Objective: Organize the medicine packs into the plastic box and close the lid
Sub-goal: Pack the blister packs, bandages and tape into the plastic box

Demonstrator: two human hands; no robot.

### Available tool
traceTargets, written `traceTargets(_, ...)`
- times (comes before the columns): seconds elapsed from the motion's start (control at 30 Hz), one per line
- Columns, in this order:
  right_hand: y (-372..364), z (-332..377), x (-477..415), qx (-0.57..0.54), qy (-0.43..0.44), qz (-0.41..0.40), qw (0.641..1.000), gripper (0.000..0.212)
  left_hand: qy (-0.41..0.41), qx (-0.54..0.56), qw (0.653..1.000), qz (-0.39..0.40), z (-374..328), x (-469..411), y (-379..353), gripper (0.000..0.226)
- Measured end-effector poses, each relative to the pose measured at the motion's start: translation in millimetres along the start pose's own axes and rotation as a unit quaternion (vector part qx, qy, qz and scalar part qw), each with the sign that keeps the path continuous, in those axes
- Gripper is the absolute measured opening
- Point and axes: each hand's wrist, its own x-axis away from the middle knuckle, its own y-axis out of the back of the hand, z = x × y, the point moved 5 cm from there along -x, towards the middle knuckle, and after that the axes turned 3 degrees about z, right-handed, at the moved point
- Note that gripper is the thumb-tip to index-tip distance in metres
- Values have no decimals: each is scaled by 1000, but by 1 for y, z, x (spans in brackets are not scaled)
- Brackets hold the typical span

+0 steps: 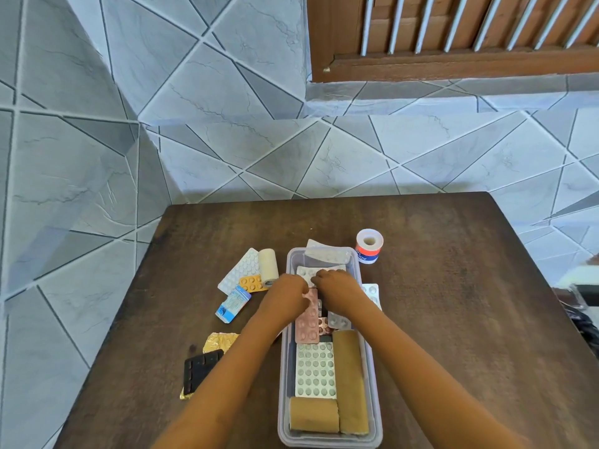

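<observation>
A clear plastic box (372, 384) lies lengthways on the brown table (453, 319). Inside are a white blister pack (315, 371), a pink blister pack (308, 325), two tan bandage rolls (350, 377) and more packs at the far end. My left hand (288, 293) and my right hand (337, 286) meet over the box's middle, both gripping a white blister pack (308, 272). Left of the box lie a white blister pack (240, 270), an orange one (251, 282), a cream bandage roll (268, 265), a blue-white sachet (233, 303), a gold pack (218, 341) and a black pack (197, 371).
A tape roll (369, 246) with a red and blue label stands right of the box's far end. A white blister pack (372, 294) pokes out on the box's right side. Tiled walls close off the table's far and left sides. No lid is identifiable.
</observation>
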Motion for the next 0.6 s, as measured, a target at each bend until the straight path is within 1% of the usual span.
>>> traceTargets(0.07, 12, -8, 15, -100, -22, -74, 992, 37, 16, 49, 998, -37, 6, 1, 9, 28)
traceTargets(0.1, 17, -14, 25, -147, -40, -121, 981, 37, 25, 77, 995, -58, 9, 2, 13, 27)
traceTargets(0.17, 23, -33, 48, -217, -94, -216, 947, 36, 27, 115, 989, -93, 10, 3, 21, 25)
traceTargets(0.2, 21, -46, 59, -237, -126, -249, 931, 38, 19, 121, 987, -100, 6, 3, 24, 24)
traceTargets(0.23, 18, -58, 65, -246, -155, -253, 923, 42, 7, 123, 987, -104, 2, 2, 25, 24)
traceTargets(0.27, 10, -68, 67, -242, -180, -220, 928, 49, -10, 124, 987, -103, -3, 1, 26, 23)
traceTargets(0.3, 0, -74, 67, -223, -194, -156, 942, 57, -27, 121, 987, -99, -10, 0, 25, 23)
traceTargets(0.37, -19, -78, 63, -170, -181, -18, 968, 73, -44, 105, 990, -80, -21, -4, 20, 24)
traceTargets(0.4, -23, -77, 61, -151, -169, 22, 974, 77, -46, 88, 993, -64, -25, -5, 15, 26)
traceTargets(0.43, -26, -77, 59, -135, -161, 36, 977, 76, -46, 69, 995, -46, -27, -7, 10, 28)
traceTargets(0.47, -25, -76, 57, -118, -160, 32, 979, 74, -46, 52, 997, -29, -28, -8, 5, 30)
traceTargets(0.53, -20, -77, 57, -91, -168, 4, 982, 68, -44, 36, 998, -11, -29, -8, 1, 32)
traceTargets(0.6, -14, -80, 60, -118, -182, -39, 976, 53, -44, 42, 998, -15, -27, -7, 0, 31)
